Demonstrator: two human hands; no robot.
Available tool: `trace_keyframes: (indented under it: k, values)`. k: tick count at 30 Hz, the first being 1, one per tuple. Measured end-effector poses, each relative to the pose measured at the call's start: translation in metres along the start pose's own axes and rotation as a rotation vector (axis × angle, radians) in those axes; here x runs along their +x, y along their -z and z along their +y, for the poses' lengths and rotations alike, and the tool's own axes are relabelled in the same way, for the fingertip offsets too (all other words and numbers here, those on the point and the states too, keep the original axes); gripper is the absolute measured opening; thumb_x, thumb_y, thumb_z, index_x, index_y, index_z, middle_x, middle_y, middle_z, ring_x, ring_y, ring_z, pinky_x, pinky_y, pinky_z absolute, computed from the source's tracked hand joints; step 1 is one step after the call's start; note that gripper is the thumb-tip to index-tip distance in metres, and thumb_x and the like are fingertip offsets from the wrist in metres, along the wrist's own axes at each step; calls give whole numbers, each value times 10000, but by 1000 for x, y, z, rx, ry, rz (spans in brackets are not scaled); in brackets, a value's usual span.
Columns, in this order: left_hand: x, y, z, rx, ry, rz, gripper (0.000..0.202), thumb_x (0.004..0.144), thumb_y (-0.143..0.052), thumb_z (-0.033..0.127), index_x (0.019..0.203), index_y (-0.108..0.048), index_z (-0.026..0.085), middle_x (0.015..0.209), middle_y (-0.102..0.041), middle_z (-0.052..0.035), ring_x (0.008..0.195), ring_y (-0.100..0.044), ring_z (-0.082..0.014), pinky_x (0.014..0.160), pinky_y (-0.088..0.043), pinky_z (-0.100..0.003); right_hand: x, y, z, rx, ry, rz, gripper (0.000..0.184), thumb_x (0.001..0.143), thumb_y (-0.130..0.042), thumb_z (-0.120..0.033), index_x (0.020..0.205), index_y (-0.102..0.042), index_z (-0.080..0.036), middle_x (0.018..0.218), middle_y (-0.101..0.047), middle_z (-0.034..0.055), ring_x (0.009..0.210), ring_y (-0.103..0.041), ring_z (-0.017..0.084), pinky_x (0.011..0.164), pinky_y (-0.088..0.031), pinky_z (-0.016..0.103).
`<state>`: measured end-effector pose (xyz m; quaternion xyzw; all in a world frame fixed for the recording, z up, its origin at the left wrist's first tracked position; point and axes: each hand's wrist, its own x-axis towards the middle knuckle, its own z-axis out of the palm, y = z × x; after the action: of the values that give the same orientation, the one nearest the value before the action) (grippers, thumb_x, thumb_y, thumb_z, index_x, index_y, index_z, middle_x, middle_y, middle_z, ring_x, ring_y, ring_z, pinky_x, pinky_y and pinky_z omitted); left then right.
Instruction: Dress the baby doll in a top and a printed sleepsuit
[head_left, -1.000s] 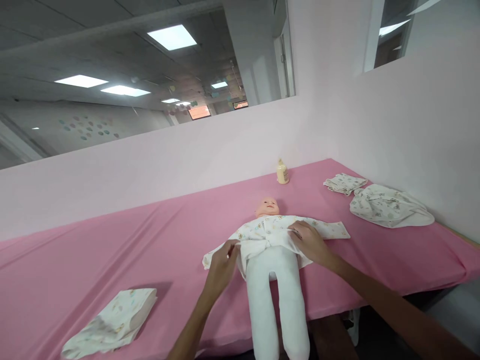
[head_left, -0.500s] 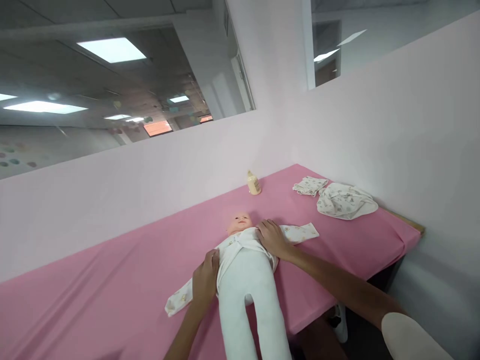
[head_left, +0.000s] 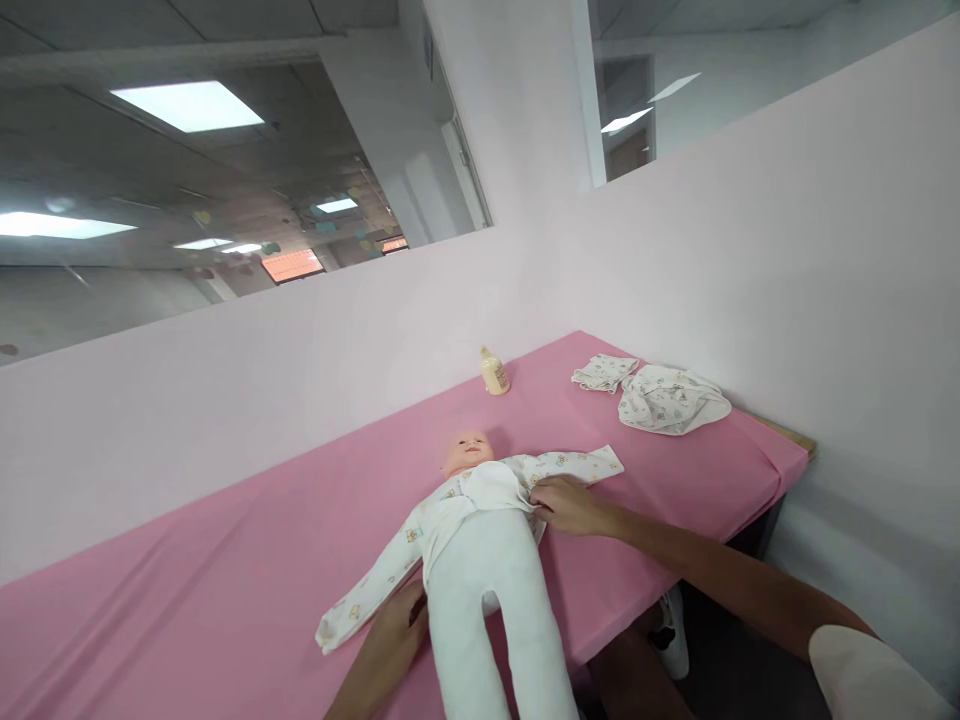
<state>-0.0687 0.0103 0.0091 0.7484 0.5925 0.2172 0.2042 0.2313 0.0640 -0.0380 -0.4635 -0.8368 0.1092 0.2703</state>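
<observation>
Vs. a moment ago, L hand [head_left: 396, 622] has dropped from the top [head_left: 491, 488] to beside the doll's [head_left: 484, 560] hip, its fingers curled, can't tell if they grip anything; the sleeve [head_left: 375, 585] on that side now shows whole, just beyond them. R hand [head_left: 571, 507] has slid lower to the waist, its fingers pinching the top's edge. Doll's face up on the desk [head_left: 262, 560], torso betw. both hands' fingers, w/ bottle [head_left: 495, 375] well beyond & cloths [head_left: 671, 402] beyond and right of R fingers.
</observation>
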Motion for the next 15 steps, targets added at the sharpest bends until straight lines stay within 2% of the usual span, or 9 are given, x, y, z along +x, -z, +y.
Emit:
trace_keyframes:
  k: [3,6,11,13,15]
  values:
    - [-1,12,8,-171,60,-320,253,773,-466,363,795,-693,253,826,-685,-47,819,-630,-254,794,-535,-375,4,2,1,-64,41,26,160,837,-493,-88,761,-594,-185,822,-627,30,799,-546,177,722,-400,296]
    - [-4,20,12,-289,101,-432,253,794,-479,414,780,-674,253,802,-660,-37,795,-613,-228,831,-515,-369,3,2,-1,-106,47,50,177,867,-469,-118,817,-615,-206,875,-630,41,841,-543,194,779,-426,327]
    - [-4,12,7,-225,177,-332,338,809,-469,503,627,-542,228,668,-587,-17,642,-545,-194,678,-492,-334,-4,1,2,-123,-8,87,130,890,-511,-187,817,-620,-191,895,-626,60,870,-557,203,808,-441,342]
    - [-1,5,2,-151,139,-285,319,802,-470,498,651,-556,231,700,-620,-27,670,-572,-216,672,-495,-343,-8,2,5,-131,-29,98,140,906,-525,-237,817,-619,-184,883,-623,61,853,-562,203,792,-442,342]
    - [2,-1,-3,-47,60,-170,268,782,-472,459,744,-632,247,769,-674,-38,708,-610,-248,679,-509,-364,-11,3,6,-139,-25,96,166,916,-528,-273,808,-619,-186,870,-622,55,825,-562,196,776,-439,336]
